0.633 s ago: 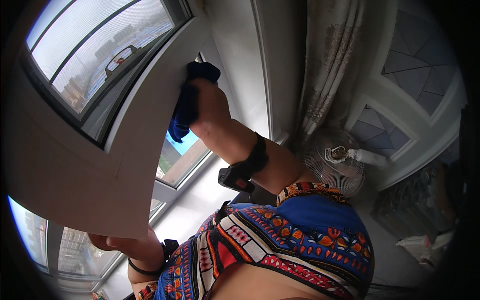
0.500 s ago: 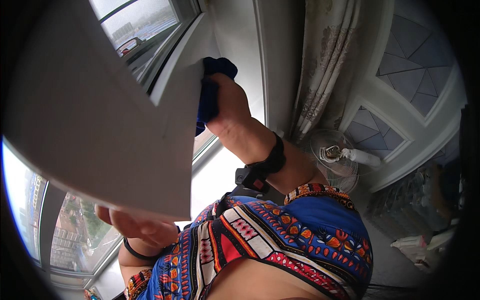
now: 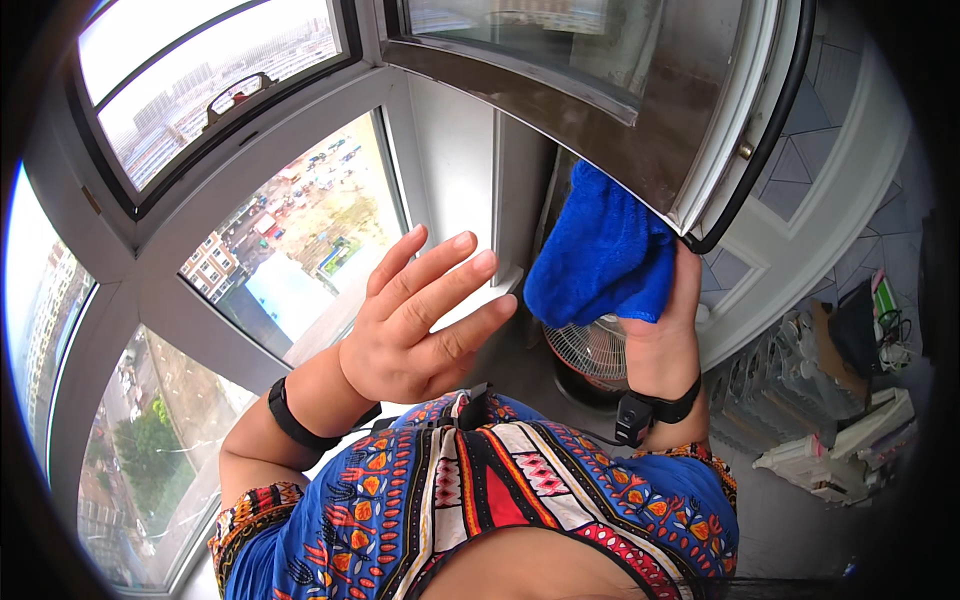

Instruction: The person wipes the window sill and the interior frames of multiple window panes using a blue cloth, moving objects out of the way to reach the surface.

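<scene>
My right hand (image 3: 682, 290) holds a blue cloth (image 3: 600, 250), which hangs in front of its fingers and hides most of them. The cloth and hand are just under the lower corner of an open window sash (image 3: 570, 115) that juts in at the upper right. Whether the fingers grip the sash edge too, I cannot tell. My left hand (image 3: 425, 320) is raised in front of my chest, its fingers spread and nothing in them. It is nearest to the fixed lower pane (image 3: 300, 240) on the left, without touching it.
Another window (image 3: 215, 90) with a handle is at the upper left, in a pale frame (image 3: 150, 240). A standing fan (image 3: 588, 350) is on the floor below the cloth. A white panelled door (image 3: 845, 215) and a pile of wrapped items (image 3: 820, 410) are at the right.
The large pale panel that filled the left is no longer there; the sash now shows at the upper right. My right hand and cloth have moved right. My left hand has come up from the panel's edge.
</scene>
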A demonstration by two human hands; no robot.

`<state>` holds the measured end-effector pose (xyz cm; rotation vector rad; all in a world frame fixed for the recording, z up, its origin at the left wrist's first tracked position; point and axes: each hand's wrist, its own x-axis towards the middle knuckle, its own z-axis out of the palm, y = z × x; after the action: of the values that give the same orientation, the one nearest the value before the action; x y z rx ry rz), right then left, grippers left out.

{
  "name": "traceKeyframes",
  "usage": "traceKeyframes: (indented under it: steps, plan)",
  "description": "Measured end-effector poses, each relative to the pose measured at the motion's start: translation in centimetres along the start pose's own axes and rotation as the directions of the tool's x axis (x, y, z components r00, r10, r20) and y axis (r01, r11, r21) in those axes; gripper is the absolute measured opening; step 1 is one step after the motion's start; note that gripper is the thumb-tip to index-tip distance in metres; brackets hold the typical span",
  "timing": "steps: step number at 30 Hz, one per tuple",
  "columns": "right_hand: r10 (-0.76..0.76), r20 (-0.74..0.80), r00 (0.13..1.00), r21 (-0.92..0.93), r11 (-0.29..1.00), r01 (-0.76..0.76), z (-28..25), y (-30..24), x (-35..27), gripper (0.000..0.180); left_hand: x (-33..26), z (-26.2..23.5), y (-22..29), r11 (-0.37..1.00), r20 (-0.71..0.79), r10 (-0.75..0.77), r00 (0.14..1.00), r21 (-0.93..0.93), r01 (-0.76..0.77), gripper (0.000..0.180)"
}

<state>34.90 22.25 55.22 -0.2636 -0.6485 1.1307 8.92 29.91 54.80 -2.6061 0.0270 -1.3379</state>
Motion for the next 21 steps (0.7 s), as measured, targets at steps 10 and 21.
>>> traceKeyframes:
  steps: [10,21]
  plan:
    - [-0.360,-0.207,0.910,-0.178,0.928,0.327,-3.0,-1.5,-2.6,0.037,-6.1,2.4,-2.4,0.962,0.097,-0.246,0.964,-0.098,0.255,0.040]
    - [-0.202,-0.387,0.900,-0.245,0.963,0.111,-1.4,5.9,11.7,0.035,-11.3,2.5,-2.5,0.897,0.159,-0.411,0.898,-0.105,0.429,0.035]
